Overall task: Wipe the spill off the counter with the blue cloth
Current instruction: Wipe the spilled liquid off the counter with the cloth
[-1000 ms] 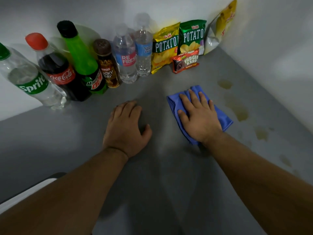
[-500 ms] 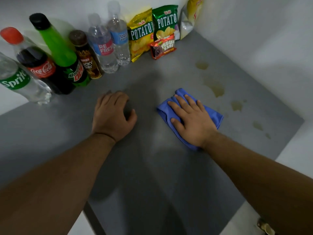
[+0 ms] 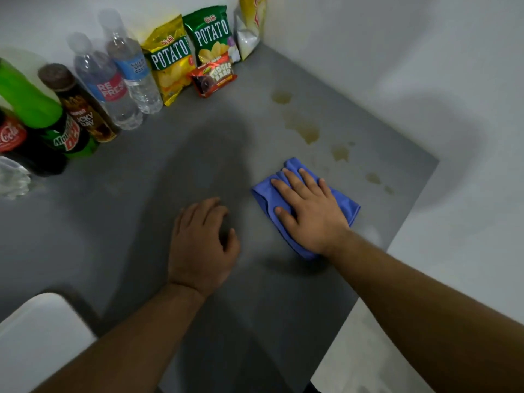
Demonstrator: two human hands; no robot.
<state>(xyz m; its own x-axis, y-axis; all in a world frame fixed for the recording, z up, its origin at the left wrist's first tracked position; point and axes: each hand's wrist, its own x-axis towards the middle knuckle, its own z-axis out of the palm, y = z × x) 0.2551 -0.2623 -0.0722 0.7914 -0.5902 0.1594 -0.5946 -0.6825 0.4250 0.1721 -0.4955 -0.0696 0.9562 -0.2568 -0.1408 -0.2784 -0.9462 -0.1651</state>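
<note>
A folded blue cloth lies on the grey counter, right of centre. My right hand presses flat on it with straight fingers. A yellowish spill runs in several patches from the far corner toward the counter's right edge, just beyond the cloth; the nearest patch is a short way past the cloth's far corner. My left hand rests on the bare counter left of the cloth, fingers slightly bent, holding nothing.
Bottles line the back wall at left: Mountain Dew, a brown drink, two water bottles. Potato chip bags and a fudge bar pack stand near the corner. The counter's right edge meets a white surface.
My right hand has slid the cloth to the right, nearer the spill patches and the counter's right edge. My left hand has shifted right and nearer on the counter. The view has swung.
</note>
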